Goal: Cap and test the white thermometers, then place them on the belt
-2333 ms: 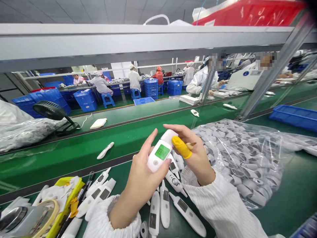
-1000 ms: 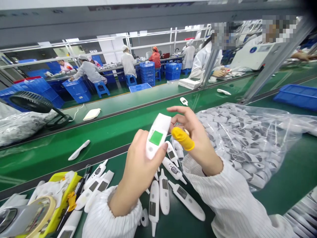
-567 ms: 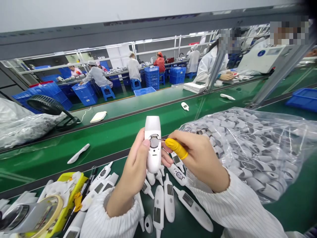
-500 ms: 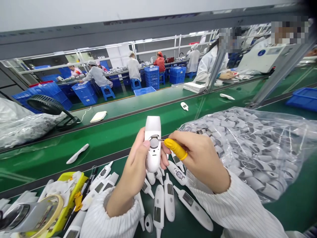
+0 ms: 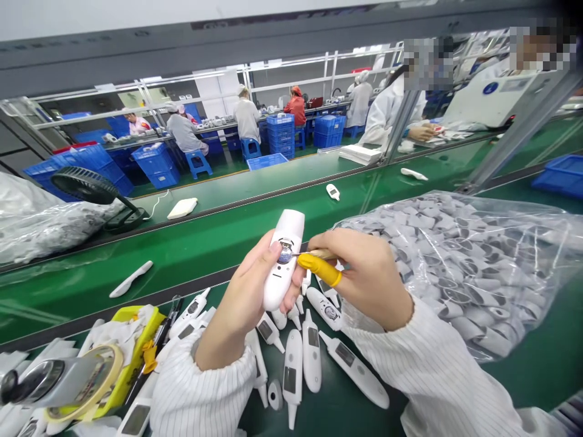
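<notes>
My left hand (image 5: 248, 279) is closed around a white ear thermometer (image 5: 285, 282), its back turned up and its tip end hidden low in the hand. Its round battery compartment is uncovered, with a shiny coin cell (image 5: 285, 252) inside, and my left thumb rests at the rim. From the right, my right hand (image 5: 364, 267) pinches a thin metal-tipped tool (image 5: 321, 253) with a tan body, mostly covered by the fingers. The tool's tip reaches the compartment's right edge. A yellow finger cot (image 5: 321, 271) covers my right thumb. Below lie several more thermometers (image 5: 312, 358).
A clear bag of grey-white plastic parts (image 5: 460, 261) lies at right. To the left are a yellow tray (image 5: 132, 364), a tape roll (image 5: 102, 388) and a black fan (image 5: 86, 185). Thermometers (image 5: 333, 192) lie on the green belt (image 5: 204, 233). Co-workers sit beyond.
The thermometer has tilted to the right in my left hand. More of the tool's tan body shows, and its tip stays at the coin cell. Items on the belt have shifted left.
</notes>
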A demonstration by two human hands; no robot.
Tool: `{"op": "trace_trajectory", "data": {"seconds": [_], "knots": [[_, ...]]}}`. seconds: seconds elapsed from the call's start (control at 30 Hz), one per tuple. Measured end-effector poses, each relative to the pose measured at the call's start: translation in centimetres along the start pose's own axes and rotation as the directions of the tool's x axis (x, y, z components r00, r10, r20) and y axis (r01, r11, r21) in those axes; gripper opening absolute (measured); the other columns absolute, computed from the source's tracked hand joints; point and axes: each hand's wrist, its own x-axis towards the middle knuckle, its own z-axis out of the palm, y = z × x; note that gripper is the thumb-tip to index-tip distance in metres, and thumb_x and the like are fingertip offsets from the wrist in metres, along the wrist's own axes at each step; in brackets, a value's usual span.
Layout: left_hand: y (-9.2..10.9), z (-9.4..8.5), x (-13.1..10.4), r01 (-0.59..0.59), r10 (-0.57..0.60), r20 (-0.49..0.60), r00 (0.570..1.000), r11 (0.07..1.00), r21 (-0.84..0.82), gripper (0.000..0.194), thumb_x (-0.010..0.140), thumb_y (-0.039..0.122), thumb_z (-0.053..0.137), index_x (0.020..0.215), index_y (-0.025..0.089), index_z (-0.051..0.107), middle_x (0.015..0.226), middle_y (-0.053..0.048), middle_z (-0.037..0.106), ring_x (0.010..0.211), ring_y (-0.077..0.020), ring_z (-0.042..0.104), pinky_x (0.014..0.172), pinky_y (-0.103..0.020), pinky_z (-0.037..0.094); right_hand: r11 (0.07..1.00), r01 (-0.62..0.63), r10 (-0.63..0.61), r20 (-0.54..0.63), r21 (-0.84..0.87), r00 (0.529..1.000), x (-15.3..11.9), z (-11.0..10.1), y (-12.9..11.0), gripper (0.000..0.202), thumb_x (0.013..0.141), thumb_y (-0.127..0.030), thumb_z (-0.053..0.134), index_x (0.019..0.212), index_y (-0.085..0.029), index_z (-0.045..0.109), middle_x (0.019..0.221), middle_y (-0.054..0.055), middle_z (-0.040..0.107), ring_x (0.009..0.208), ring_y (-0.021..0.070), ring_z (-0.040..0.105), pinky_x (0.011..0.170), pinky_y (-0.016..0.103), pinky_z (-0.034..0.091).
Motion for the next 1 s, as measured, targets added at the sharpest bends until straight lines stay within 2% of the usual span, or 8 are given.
{"op": "trace_trajectory", "data": {"seconds": [0.13, 0.27, 0.4, 0.5, 0.63, 0.77, 0.93, 1.0], "knots": [[-0.1, 0.0, 0.2, -0.014, 0.014, -0.009, 1.000, 1.000, 0.009, 0.021, 0.102, 0.038, 0.040, 0.106, 0.019, 0.047, 0.065, 0.003, 0.058, 0.041, -0.0057, 0.048, 0.040, -0.015, 0.038, 0.986, 0.122, -0.133, -0.098, -0.111, 0.986, 0.0, 0.3, 0.2, 0.015, 0.096, -0.033, 0.060, 0.092, -0.019, 0.065, 0.068, 0.001, 0.067, 0.057, 0.0131, 0.057, 0.055, 0.027, 0.037], [-0.4, -0.1, 0.3, -0.025, 0.025, -0.019, 0.999, 1.000, 0.000, 0.021, 0.100, 0.040, 0.044, 0.105, 0.019, 0.047, 0.065, 0.003, 0.059, 0.040, -0.0058, 0.047, 0.039, -0.015, 0.038, 0.973, 0.107, -0.129, -0.098, -0.203, 0.987, 0.1, 0.0, 0.2, 0.016, 0.097, -0.032, 0.058, 0.101, -0.020, 0.069, 0.069, 0.001, 0.064, 0.056, 0.0116, 0.056, 0.051, 0.025, 0.038], [-0.7, -0.1, 0.5, 0.075, -0.073, 0.039, 0.997, 0.996, -0.050, 0.018, 0.096, 0.034, 0.044, 0.105, 0.021, 0.052, 0.059, 0.003, 0.057, 0.038, -0.0081, 0.047, 0.036, -0.017, 0.036, 0.960, 0.247, -0.254, -0.035, -0.129, 0.967, 0.3, -0.3, 0.1, 0.027, 0.099, -0.012, 0.048, 0.105, -0.022, 0.073, 0.076, 0.002, 0.065, 0.059, 0.0080, 0.057, 0.050, 0.020, 0.040], [-0.6, -0.1, 0.4, 0.136, -0.125, 0.108, 0.986, 0.986, -0.096, 0.021, 0.088, 0.021, 0.038, 0.102, 0.020, 0.054, 0.060, 0.002, 0.057, 0.037, -0.0073, 0.046, 0.036, -0.016, 0.034, 0.949, 0.299, -0.303, -0.022, -0.102, 0.953, 0.4, -0.3, 0.1, 0.032, 0.099, -0.011, 0.045, 0.097, -0.021, 0.075, 0.077, 0.003, 0.066, 0.058, 0.0080, 0.056, 0.050, 0.021, 0.040], [-0.3, 0.1, 0.0, 0.161, -0.143, 0.189, 0.972, 0.983, -0.087, 0.035, 0.079, 0.010, 0.039, 0.111, 0.020, 0.049, 0.068, 0.002, 0.059, 0.042, -0.0073, 0.050, 0.041, -0.017, 0.040, 0.972, 0.225, -0.210, -0.186, 0.062, 0.960, 0.3, -0.1, -0.4, 0.022, 0.095, -0.014, 0.053, 0.093, -0.022, 0.074, 0.077, 0.004, 0.065, 0.066, 0.0120, 0.061, 0.056, 0.023, 0.047], [-0.4, 0.6, -0.6, 0.068, -0.067, 0.135, 0.989, 0.998, -0.007, 0.045, 0.084, 0.006, 0.038, 0.125, 0.023, 0.044, 0.078, 0.003, 0.060, 0.057, -0.0079, 0.055, 0.053, -0.018, 0.046, 0.976, 0.110, -0.030, -0.379, 0.190, 0.925, 0.0, -0.2, -1.2, 0.012, 0.089, -0.015, 0.066, 0.093, -0.023, 0.074, 0.074, 0.004, 0.061, 0.063, 0.0150, 0.058, 0.054, 0.029, 0.047], [-0.8, 1.2, -1.2, -0.075, 0.074, 0.016, 0.997, 0.991, 0.110, 0.050, 0.090, 0.008, 0.036, 0.136, 0.028, 0.036, 0.071, 0.005, 0.054, 0.062, -0.0088, 0.051, 0.060, -0.018, 0.047, 0.981, 0.186, -0.151, -0.396, 0.051, 0.906, -0.5, -0.3, -1.4, 0.014, 0.089, -0.018, 0.068, 0.098, -0.027, 0.073, 0.074, 0.003, 0.065, 0.058, 0.0153, 0.059, 0.048, 0.029, 0.045], [-0.9, 1.4, -1.3, -0.085, 0.091, -0.032, 0.995, 0.982, 0.169, 0.052, 0.091, 0.011, 0.038, 0.139, 0.030, 0.035, 0.070, 0.005, 0.053, 0.064, -0.0103, 0.052, 0.061, -0.019, 0.048, 0.972, 0.234, -0.222, -0.347, -0.007, 0.911, -0.6, -0.1, -1.4, 0.016, 0.088, -0.015, 0.068, 0.100, -0.026, 0.072, 0.072, 0.001, 0.067, 0.058, 0.0134, 0.060, 0.047, 0.026, 0.046]]}}
